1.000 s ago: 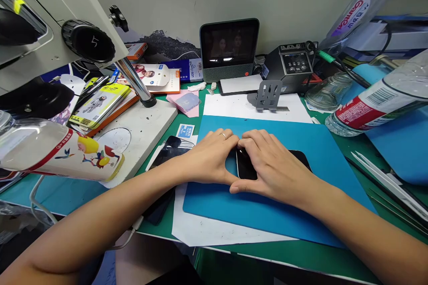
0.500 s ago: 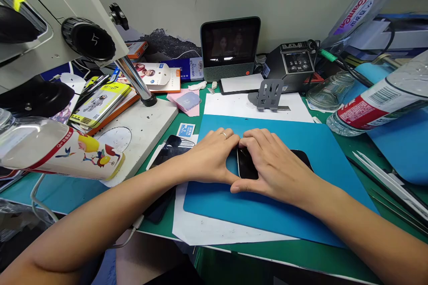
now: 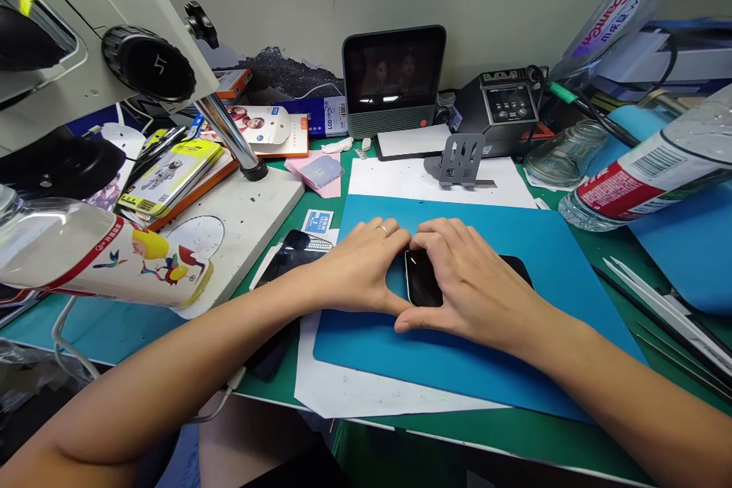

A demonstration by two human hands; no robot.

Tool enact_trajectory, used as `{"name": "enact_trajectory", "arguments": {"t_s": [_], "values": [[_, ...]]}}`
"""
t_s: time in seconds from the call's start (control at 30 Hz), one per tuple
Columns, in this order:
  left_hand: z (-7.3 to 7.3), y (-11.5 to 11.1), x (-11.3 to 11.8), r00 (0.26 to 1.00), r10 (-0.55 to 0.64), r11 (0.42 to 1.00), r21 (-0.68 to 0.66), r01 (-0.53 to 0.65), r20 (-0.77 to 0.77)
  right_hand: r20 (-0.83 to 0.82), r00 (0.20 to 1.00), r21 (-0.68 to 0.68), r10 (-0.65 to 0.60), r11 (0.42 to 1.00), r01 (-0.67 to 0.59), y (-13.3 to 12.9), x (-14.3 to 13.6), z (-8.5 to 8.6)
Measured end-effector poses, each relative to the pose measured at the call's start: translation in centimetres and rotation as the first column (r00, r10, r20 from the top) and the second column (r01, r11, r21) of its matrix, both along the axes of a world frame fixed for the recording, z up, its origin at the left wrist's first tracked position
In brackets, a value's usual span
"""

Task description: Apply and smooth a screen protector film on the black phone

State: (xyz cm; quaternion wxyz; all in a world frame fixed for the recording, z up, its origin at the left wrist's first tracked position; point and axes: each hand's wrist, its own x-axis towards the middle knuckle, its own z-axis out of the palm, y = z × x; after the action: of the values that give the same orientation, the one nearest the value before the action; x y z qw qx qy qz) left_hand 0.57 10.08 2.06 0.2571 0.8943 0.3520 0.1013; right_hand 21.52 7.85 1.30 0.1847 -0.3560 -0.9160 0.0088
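A smartphone (image 3: pixel 422 280) with a black screen lies flat on a blue mat (image 3: pixel 457 366). My right hand (image 3: pixel 466 274) arches over its middle, thumb along the near edge and fingers along the far edge, gripping it. At its left end, my left hand (image 3: pixel 366 263), with a ring on one finger, curves round so that thumb and forefinger reach the two corners and meet the right hand's fingertips. Much of the phone is hidden beneath the right hand; its right end (image 3: pixel 518 270) shows past the knuckles. Exact fingertip contact is partly hidden.
A second phone (image 3: pixel 294 255) lies left of the mat, near a microscope stand's base (image 3: pixel 260 206). A drink bottle (image 3: pixel 154 263) is at left, a water bottle (image 3: pixel 634 179) at right. Tweezers (image 3: pixel 680 328) lie right of the mat. Behind stand a grey metal holder (image 3: pixel 460 160) and a smart display (image 3: pixel 394 76).
Both hands keep nearly the same place around the phone. The whole view has shifted very slightly; nothing else has visibly moved.
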Motion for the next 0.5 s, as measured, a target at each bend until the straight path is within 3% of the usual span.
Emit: {"name": "enact_trajectory", "arguments": {"t_s": [0.5], "values": [[-0.11,-0.04,0.01,1.0,-0.003,1.0,0.03,0.003,-0.005,-0.026,1.0,-0.022,-0.001,1.0,0.001,-0.37,-0.05,0.49]]}}
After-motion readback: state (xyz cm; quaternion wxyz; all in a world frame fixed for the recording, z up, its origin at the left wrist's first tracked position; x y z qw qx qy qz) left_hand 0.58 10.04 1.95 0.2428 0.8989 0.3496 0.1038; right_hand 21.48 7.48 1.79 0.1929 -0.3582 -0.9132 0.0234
